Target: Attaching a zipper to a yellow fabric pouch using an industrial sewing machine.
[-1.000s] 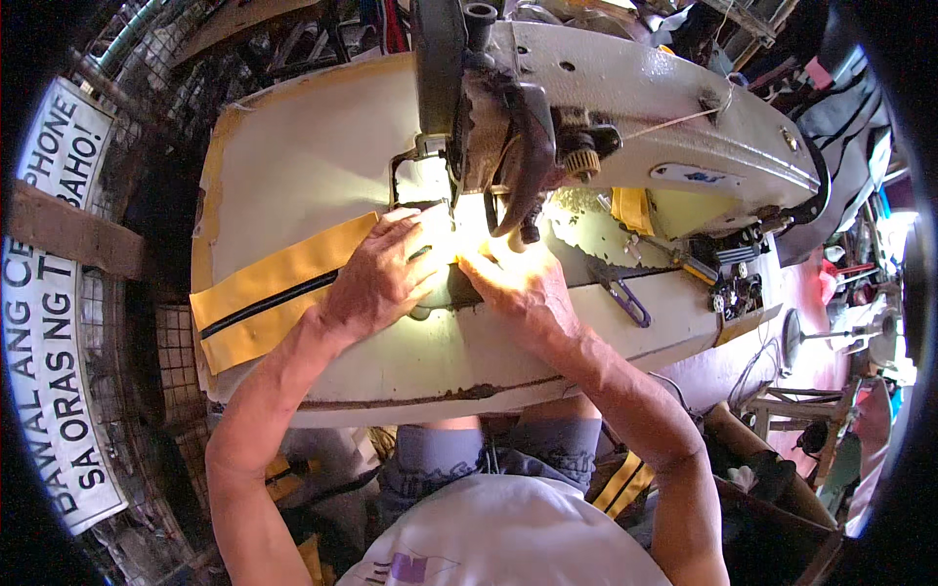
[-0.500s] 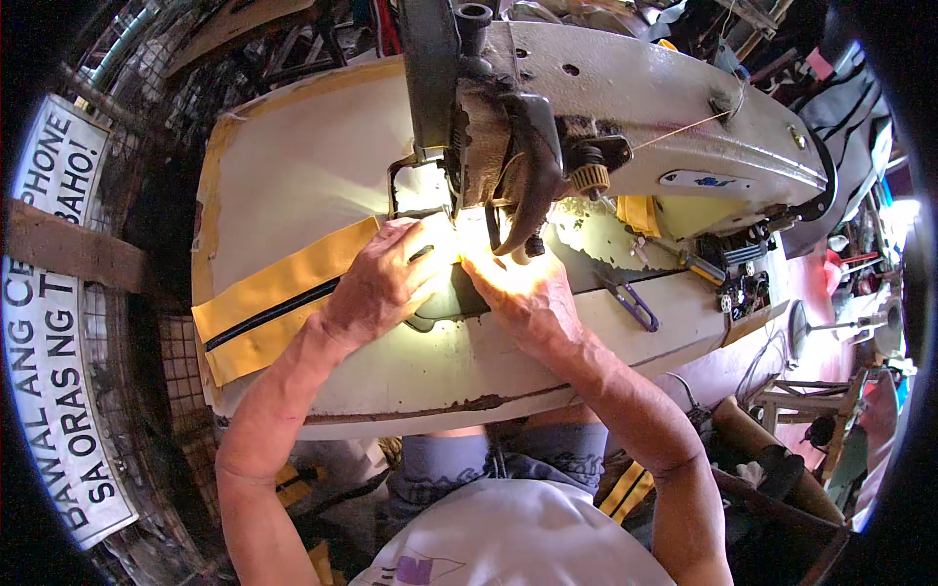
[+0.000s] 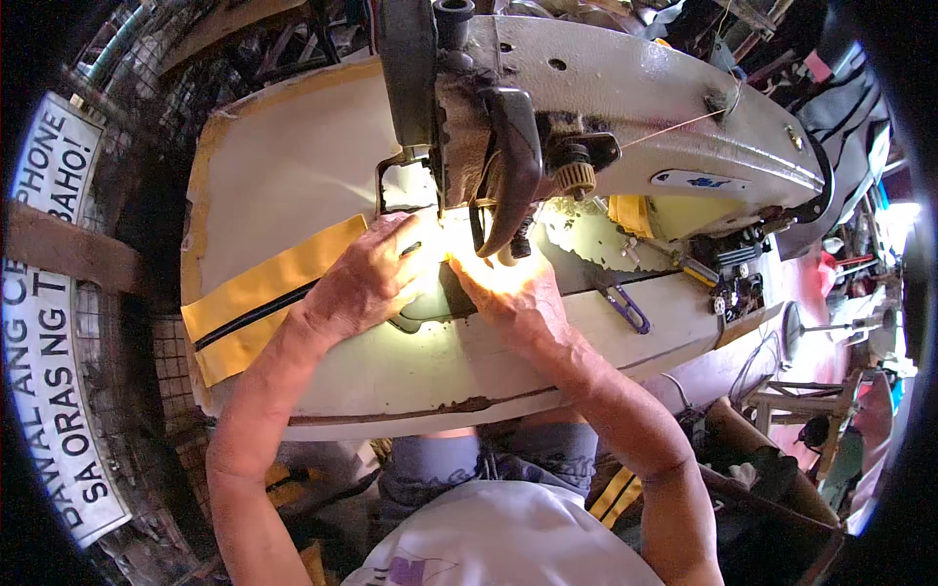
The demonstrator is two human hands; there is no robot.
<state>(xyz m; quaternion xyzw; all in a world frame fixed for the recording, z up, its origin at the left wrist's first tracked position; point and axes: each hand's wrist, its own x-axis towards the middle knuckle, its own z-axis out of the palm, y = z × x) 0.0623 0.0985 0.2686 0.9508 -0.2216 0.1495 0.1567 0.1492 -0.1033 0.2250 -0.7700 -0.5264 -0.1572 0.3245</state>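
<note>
Two bare hands are working at one sewing machine (image 3: 625, 107), and one yellow strip (image 3: 264, 285) with one black band (image 3: 259, 314) along it is lying on the white table (image 3: 293, 146), running from the table's left end in under the left hand (image 3: 369, 275). That hand is bending its fingers and resting on the strip's inner end; the right hand (image 3: 518, 293) is reaching in close beneath the machine's head. Bright glare is hiding both sets of fingertips, so I cannot tell whether either hand is pinching the cloth or only pressing it. One pair of purple-handled snips (image 3: 616, 293) and one yellow-and-black screwdriver (image 3: 698, 270) are lying to the right, and one smaller yellow piece (image 3: 630, 213) is sitting beneath the machine's arm. One more yellow strip with black (image 3: 618, 496) is showing below, beside the person's right thigh. At the table's right end, one open compartment (image 3: 747, 311) is holding small metal parts (image 3: 721, 301), too jumbled for counting, and the screwdriver's handle is pointing toward it.
</note>
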